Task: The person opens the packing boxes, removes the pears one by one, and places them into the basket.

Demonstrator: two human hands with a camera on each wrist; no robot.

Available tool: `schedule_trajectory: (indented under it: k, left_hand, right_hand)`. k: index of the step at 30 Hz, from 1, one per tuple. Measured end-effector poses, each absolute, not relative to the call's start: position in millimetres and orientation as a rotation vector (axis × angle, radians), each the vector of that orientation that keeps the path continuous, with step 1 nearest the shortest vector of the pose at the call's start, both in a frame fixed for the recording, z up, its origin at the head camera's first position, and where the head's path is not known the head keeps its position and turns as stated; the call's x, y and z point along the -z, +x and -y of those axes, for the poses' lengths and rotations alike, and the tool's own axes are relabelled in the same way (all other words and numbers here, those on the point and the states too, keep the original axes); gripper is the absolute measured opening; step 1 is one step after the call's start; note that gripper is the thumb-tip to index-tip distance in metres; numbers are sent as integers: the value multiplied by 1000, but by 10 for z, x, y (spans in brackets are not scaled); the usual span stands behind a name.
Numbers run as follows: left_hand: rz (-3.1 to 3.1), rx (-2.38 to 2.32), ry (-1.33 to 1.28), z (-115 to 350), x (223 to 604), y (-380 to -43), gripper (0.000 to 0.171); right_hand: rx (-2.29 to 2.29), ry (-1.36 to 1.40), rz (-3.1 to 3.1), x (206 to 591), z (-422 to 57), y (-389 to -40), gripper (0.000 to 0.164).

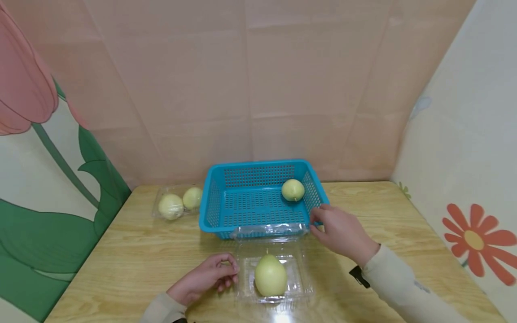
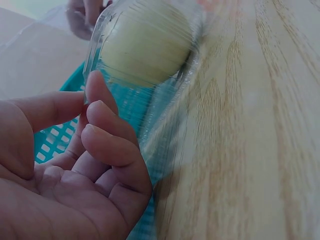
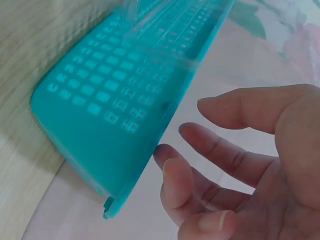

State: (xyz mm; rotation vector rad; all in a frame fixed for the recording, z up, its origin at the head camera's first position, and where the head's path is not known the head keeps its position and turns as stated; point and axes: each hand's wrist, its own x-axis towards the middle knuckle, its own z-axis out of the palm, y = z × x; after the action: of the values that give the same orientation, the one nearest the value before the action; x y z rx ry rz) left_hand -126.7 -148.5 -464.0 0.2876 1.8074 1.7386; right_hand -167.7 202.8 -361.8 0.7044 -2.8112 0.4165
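Observation:
In the head view, a clear plastic clamshell box [image 1: 298, 273] lies with its lid raised toward a blue basket [image 1: 205, 199]. One pale yellow-green pear [image 1: 270, 275] sits in the box. My left hand [image 1: 214, 272] is at the box's left side; in the left wrist view its thumb and index finger pinch the clear edge. My right hand [image 1: 341, 231] hovers at the basket's front right corner, holding nothing. From the right wrist, its fingers [image 3: 215, 147] appear loosely bent and spread beside the basket's rim. Another pear [image 1: 292, 190] lies inside the basket on the right.
Left of the basket, a second clear box [image 1: 156, 207] holds two pears [image 1: 171, 207] near the wooden table's [image 1: 355, 287] back left corner. A pinkish-beige cloth backdrop [image 1: 250, 89] rises behind the table, with flower-patterned panels on both sides.

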Motion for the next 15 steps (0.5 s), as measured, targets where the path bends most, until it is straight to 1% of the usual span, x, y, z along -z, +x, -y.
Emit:
schedule_trajectory:
  k: [3,10,12,15]
  left_hand:
    - [-1809,-1739,281,1486,4647,-1273,10]
    - [-1801,-1740,282,1486,4661,-1282,9]
    - [-1804,-1743,286,1483,4663,-1280,9]
    - [-1806,-1748,286,1478,4666,-1276,8]
  right_hand:
    - [-400,693,2817,3624,-2010,-1593,5]
    - [-443,760,2890,3645,-1951,-1434,8]
    - [-466,760,2899,3650,-1937,-1392,11]
    - [-501,732,2907,3649,-1912,-1336,24]
